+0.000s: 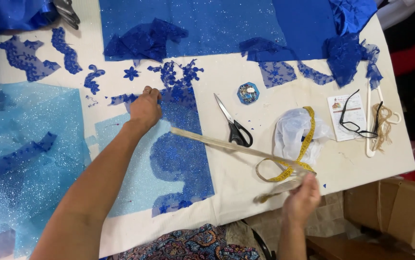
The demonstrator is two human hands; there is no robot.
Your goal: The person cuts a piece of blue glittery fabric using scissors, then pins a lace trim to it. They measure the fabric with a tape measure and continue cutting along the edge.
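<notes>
I have my left hand (144, 110) flat on the dark blue lace piece (181, 159), fingers (150, 92) spread and pressing its upper edge down onto the bench (226, 183); they grip nothing, only pin the cloth. The lace lies over a pale blue glitter sheet (130, 188) in the middle of the bench, just in front of me.

My right hand (301, 197) is at the near edge, fingers closed around the coiled end of the tape measure (246, 150). From there one length of tape runs up and left toward the lace, lifted off the bench, its far end just beside my left wrist. Part of the coil, yellow, drapes over a white cloth bundle (294, 132).

I judge this as the measuring step: the lace is held in place and the tape is being brought across it, not yet lying flat on it. The next move calls for laying the free end on the lace, keeping the left hand's pressure so the piece does not shift, and pulling the tape straight without sagging.

The scissors (234, 123) lie closed between lace and bundle, clear of both hands. A pincushion (248, 93) and glasses (359, 120) sit farther off.
</notes>
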